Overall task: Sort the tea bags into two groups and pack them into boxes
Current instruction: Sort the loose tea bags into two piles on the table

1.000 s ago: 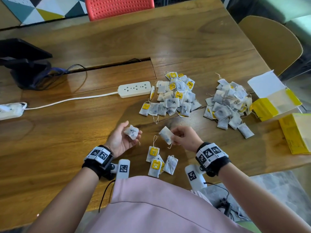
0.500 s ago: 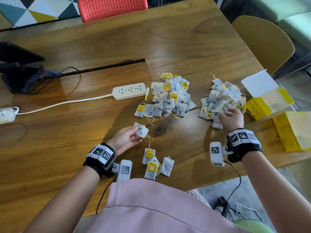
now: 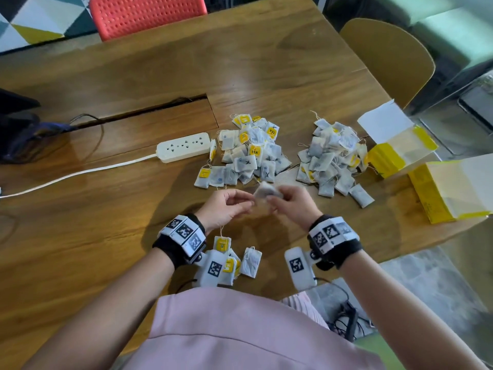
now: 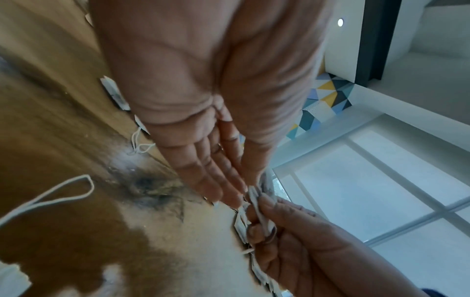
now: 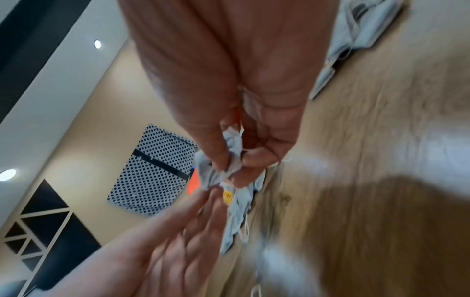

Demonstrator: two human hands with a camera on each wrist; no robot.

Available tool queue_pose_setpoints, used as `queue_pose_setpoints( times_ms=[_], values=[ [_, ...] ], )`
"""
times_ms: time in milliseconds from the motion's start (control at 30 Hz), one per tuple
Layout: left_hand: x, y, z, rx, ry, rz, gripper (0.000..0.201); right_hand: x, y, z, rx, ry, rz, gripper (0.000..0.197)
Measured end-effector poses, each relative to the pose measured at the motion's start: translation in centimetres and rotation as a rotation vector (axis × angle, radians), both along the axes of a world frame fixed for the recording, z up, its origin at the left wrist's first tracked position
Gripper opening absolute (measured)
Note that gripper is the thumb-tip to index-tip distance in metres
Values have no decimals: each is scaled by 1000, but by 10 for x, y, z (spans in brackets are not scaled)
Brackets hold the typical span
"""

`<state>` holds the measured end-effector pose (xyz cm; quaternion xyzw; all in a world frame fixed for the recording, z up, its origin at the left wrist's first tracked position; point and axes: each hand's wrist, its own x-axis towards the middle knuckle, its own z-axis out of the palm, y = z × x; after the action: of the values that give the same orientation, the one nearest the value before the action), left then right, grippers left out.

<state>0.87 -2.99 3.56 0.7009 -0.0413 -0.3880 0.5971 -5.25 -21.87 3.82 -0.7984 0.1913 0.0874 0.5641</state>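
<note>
A crumpled white tea bag hangs over the table's near middle, held from both sides. My right hand pinches it between thumb and fingers, as the right wrist view shows around the tea bag. My left hand meets it with straight fingers and thumb closing on its left edge, seen at the tea bag. One pile of tea bags, some marked with an x, lies just beyond the hands. A second pile lies to its right. A few tea bags sit by the front edge.
Two open yellow boxes stand at the table's right edge. A white power strip and its cord lie left of the piles. A dark device sits far left. Red and tan chairs stand behind the table.
My right hand has come back from the right pile with a tea bag to the middle. My left hand moved right to meet it; the bag it held earlier is no longer seen in it.
</note>
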Motion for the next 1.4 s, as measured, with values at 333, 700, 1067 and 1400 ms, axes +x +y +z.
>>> queue_pose_setpoints(
  times_ms=[333,700,1067,1400],
  values=[
    [-11,58,-24,569,-416,-401,30,-7,-84,-13,-258,117,-535,62],
    [-37,47,-25,744,-582,-733,80,-26,-52,-34,-359,83,-363,39],
    [-32,48,-29,696,-546,-700,67,57,-87,-22,-727,110,-310,22],
    [-31,48,-33,684,-534,-670,64,39,-108,-31,-614,47,-328,31]
  ],
)
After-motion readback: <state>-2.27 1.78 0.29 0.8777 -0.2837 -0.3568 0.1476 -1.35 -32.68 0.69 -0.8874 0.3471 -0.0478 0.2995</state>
